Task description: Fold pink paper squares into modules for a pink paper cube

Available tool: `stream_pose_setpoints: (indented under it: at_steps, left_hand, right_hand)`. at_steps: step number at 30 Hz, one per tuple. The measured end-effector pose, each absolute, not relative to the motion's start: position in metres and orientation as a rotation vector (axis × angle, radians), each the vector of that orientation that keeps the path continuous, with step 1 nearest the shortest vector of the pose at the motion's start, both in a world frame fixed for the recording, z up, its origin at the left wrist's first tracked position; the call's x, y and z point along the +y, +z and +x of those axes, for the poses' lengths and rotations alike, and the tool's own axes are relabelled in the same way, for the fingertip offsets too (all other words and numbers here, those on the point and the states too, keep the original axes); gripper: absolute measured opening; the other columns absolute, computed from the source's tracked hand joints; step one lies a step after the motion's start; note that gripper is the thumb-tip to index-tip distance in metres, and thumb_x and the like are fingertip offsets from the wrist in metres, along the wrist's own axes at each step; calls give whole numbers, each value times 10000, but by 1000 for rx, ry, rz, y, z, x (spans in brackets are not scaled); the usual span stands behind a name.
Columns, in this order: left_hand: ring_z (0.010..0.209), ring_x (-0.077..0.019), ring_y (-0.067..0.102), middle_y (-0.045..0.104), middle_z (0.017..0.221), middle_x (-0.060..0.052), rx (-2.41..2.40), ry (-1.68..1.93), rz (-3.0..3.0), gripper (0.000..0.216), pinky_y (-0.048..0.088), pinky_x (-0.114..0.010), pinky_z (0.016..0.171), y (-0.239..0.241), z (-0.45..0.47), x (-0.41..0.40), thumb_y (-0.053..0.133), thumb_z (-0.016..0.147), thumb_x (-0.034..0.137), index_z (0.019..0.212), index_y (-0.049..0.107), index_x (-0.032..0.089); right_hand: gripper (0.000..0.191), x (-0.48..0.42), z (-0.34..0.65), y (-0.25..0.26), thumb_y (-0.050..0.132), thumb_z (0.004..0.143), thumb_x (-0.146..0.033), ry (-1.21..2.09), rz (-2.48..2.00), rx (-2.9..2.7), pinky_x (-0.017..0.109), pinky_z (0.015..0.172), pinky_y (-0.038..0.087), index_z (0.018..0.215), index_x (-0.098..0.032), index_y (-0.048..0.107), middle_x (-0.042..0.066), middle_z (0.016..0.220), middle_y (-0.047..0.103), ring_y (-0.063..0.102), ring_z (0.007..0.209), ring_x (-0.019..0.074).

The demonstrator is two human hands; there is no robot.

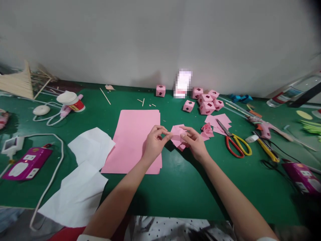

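A pink folded-paper piece (pixel 177 132) with creased faces is held above the green table (pixel 185 187). My right hand (pixel 197 143) grips its right side, thumb on the front. At its left edge, the thumb and fingertips of my left hand (pixel 155 140) are pinched together on the paper. A stack of pink paper sheets (pixel 132 134) lies under and left of my left hand. Just right of my right hand are a crumpled pink paper piece (pixel 207 130) and some flat pink paper pieces (pixel 223 121).
Several pink paper cubes (pixel 207 107) with dark diamond openings sit near the wall by a blurred bright rectangle (pixel 183 83). Scissors (pixel 238 144), a glue gun (pixel 263 129) and a power strip (pixel 304 177) lie right. White paper (pixel 91 147) and a paper cup (pixel 71 101) are left.
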State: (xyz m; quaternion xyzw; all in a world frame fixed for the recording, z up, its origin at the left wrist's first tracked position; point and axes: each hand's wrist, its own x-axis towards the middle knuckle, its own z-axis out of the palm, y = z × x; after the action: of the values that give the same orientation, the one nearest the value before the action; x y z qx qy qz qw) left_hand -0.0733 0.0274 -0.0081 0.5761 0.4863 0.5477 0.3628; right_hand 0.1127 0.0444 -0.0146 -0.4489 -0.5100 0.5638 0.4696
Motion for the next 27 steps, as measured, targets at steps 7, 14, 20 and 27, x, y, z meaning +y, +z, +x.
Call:
stream_pose_setpoints:
  at_steps: [7,14,20,27]
  left_hand:
    - [851,-154,637,621,1097,-79,1171,1301,1114,518,514,-262,694,-17,-64,28,771,740,379,1172,543,208]
    - [644,-118,558,587,714,12,1319,1258,1297,229,447,-232,595,-18,-65,26,659,825,393,769,571,189]
    - [662,-122,551,610,758,1,1464,1247,1516,218,418,-233,599,-16,-61,24,597,883,386,776,615,196]
    - [869,-168,587,637,915,-44,1466,1231,1869,191,443,-264,736,-18,-53,25,544,930,347,890,665,205]
  right_hand:
    - [535,39,107,-14,746,763,-410,1189,-1118,-1306,255,477,491,1247,-283,559,14,933,667,561,522,96]
    - [439,35,101,-19,696,796,-440,975,-1225,-1409,296,579,528,1161,-215,602,28,798,715,639,621,163]
    - [335,34,99,-22,653,821,-490,919,-1302,-1396,285,561,504,980,-196,662,44,762,733,637,588,167]
    - [318,33,105,-19,605,872,-458,805,-1292,-1440,310,679,542,1054,-208,681,49,855,743,686,728,190]
